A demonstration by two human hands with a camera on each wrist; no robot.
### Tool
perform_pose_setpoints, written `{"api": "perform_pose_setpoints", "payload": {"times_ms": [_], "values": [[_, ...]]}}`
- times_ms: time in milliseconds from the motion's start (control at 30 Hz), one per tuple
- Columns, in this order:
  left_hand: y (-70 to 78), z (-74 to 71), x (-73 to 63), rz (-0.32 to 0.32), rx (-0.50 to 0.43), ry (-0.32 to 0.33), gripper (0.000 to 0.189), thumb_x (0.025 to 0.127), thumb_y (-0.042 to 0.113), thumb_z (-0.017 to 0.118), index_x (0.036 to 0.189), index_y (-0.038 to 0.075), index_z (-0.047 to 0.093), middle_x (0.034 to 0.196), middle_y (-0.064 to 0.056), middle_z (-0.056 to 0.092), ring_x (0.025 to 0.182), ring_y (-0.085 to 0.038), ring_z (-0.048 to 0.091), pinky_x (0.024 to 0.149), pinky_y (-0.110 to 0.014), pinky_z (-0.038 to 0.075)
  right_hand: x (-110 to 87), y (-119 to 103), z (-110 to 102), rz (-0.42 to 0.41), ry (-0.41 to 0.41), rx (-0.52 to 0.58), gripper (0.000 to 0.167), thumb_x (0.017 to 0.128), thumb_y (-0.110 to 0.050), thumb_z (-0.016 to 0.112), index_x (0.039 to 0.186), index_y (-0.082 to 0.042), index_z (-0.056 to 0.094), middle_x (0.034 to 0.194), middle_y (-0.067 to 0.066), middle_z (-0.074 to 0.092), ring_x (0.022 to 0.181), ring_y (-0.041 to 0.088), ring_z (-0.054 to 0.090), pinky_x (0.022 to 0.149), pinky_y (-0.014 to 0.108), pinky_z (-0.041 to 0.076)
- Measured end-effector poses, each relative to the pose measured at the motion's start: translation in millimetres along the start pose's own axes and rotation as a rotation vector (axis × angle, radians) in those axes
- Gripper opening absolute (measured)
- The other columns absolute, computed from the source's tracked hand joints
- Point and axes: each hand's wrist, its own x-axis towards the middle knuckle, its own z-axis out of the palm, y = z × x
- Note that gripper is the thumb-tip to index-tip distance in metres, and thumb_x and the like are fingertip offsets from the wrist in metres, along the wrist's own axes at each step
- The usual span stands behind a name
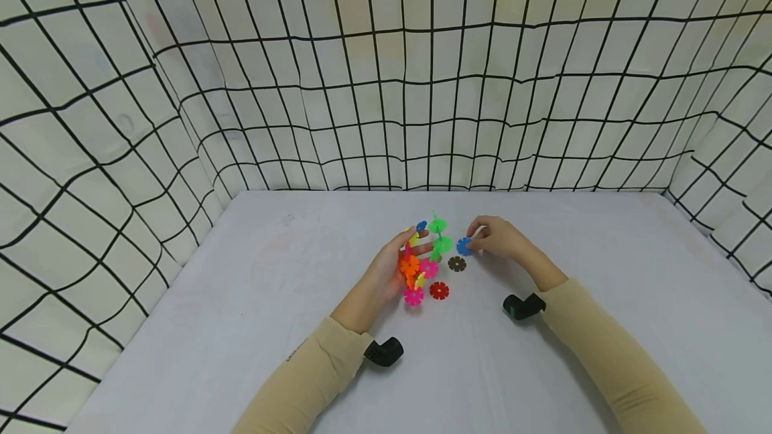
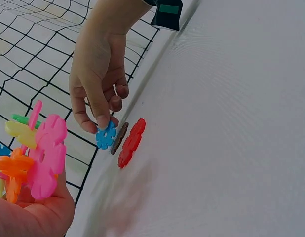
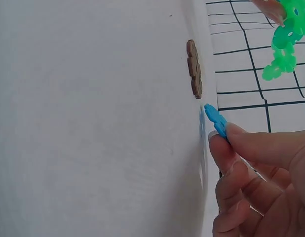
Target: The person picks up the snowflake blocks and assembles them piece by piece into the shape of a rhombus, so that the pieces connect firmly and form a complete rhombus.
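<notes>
My left hand (image 1: 389,268) holds a cluster of joined plastic snowflake discs in pink, orange, yellow, blue and green. An orange disc (image 1: 409,265) and a pink disc (image 2: 48,157) face outward from the cluster, and a chain of green discs (image 1: 442,245) sticks out past the fingers. Between thumb and forefinger, my right hand (image 1: 497,238) pinches a single blue snowflake disc (image 3: 215,120), just above the table in the right wrist view. A brown disc (image 1: 456,264) and a red disc (image 1: 439,291) lie flat on the table between the hands.
The table (image 1: 241,300) has a white cover. White walls with a black grid net (image 1: 422,79) rise behind it and at both sides. A black camera mount sits at each wrist, the left one (image 1: 384,352) and the right one (image 1: 523,307).
</notes>
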Motion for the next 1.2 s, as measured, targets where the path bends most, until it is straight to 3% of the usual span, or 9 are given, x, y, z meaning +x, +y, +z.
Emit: {"api": "perform_pose_setpoints", "payload": {"times_ms": [333,567,767,1200], "values": [[-1.3,1.5,0.1,0.028,0.041,0.026,0.046,0.106,0.036,0.050,0.136,0.001,0.058,0.123,-0.014,0.070,0.125,-0.034,0.061,0.107,-0.041,0.047,-6.9,-5,-7,-0.046,0.125,0.087,0.029,0.099,-0.013,0.069,0.124,0.000,0.062,0.097,0.017,0.071,0.077,0.026,0.058,0.070,0.033,0.044],[-0.7,1.8,0.1,0.009,0.015,0.020,0.043,0.107,0.034,0.051,0.135,0.002,0.059,0.124,-0.015,0.070,0.111,-0.030,0.070,0.101,-0.038,0.051,-11.6,-18,-9,-0.070,0.157,0.149,0.034,0.100,-0.015,0.069,0.129,0.000,0.060,0.101,0.021,0.071,0.079,0.028,0.056,0.072,0.035,0.043],[-1.3,2.5,0.8,-0.004,0.014,0.013,0.045,0.107,0.034,0.051,0.140,0.004,0.056,0.129,-0.017,0.067,0.126,-0.034,0.061,0.105,-0.040,0.049,-18.1,-33,-5,-0.106,0.179,0.227,0.036,0.100,-0.017,0.070,0.131,-0.001,0.061,0.106,0.025,0.069,0.084,0.040,0.055,0.076,0.040,0.046],[-1.5,1.7,-0.5,-0.013,0.031,-0.022,0.048,0.107,0.034,0.050,0.144,0.003,0.052,0.138,-0.021,0.061,0.132,-0.035,0.056,0.108,-0.042,0.046,-16.9,-47,5,-0.159,0.193,0.273,0.034,0.100,-0.017,0.070,0.129,-0.001,0.065,0.104,0.022,0.071,0.082,0.044,0.054,0.072,0.036,0.048]]}}
